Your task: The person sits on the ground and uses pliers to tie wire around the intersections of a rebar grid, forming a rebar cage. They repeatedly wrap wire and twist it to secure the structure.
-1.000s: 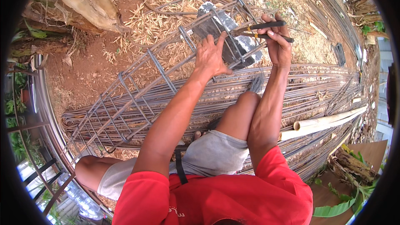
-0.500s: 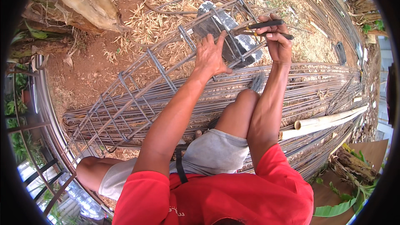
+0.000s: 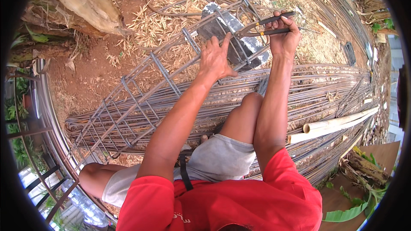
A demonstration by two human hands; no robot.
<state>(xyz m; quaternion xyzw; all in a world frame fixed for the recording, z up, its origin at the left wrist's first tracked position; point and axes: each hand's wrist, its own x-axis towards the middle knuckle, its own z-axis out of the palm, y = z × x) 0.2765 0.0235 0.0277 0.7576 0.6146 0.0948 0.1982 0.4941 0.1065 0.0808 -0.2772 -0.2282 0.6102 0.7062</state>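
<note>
Dirt ground [image 3: 85, 77] with straw, one rebar cage [image 3: 141, 98], one grey block [image 3: 231, 34]. Two hands: left hand [image 3: 216, 57] rests open-fingered on cage, right hand [image 3: 283, 36] clamped on one pair of pincers [image 3: 265, 25].

Rough rusty steel rebar cage [image 3: 141, 98]

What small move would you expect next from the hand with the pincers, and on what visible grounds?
Probably a short squeeze and twist of the pincers at the cage joint. The right hand grips both handles, the tool's head sits against a bar of the rebar cage, and the left hand presses on the bars beside it, as if steadying them. Whether tie wire is there is too small to tell.
</note>
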